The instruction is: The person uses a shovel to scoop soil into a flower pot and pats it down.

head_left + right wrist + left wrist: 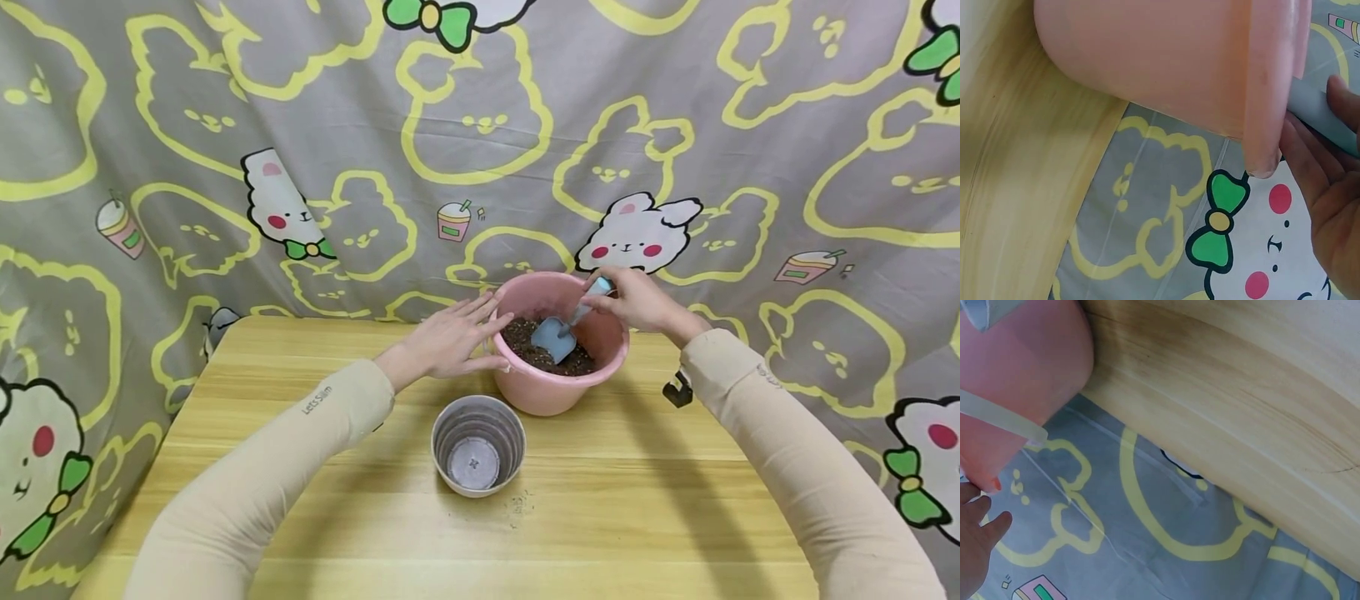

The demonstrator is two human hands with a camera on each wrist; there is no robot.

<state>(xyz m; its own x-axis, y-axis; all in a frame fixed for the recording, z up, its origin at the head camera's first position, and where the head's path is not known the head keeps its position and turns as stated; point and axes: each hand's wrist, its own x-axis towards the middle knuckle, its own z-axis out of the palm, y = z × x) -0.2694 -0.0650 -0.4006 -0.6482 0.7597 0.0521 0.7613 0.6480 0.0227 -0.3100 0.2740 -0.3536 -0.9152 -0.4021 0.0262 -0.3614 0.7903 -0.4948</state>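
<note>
A pink bucket (540,396) holding dark soil (581,363) stands at the back of the table. My right hand (636,298) grips the handle of a blue-grey hand trowel (553,339) over the bucket's far right rim. The trowel slants down to the left, its blade against the soil. With fingers spread and fairly straight, my left hand (453,337) rests at the bucket's left rim. In the right wrist view the trowel handle (1316,107) lies between thumb and fingers, its blade hidden behind the bucket wall. The left wrist view catches a few left fingertips (997,526) beside the bucket.
In front of the bucket, a little left, stands a grey plant pot (480,421) with a ribbed inside. Crumbs of soil (519,504) lie on the wooden table (360,517) near it. A printed grey curtain (360,125) hangs right behind the table's back edge.
</note>
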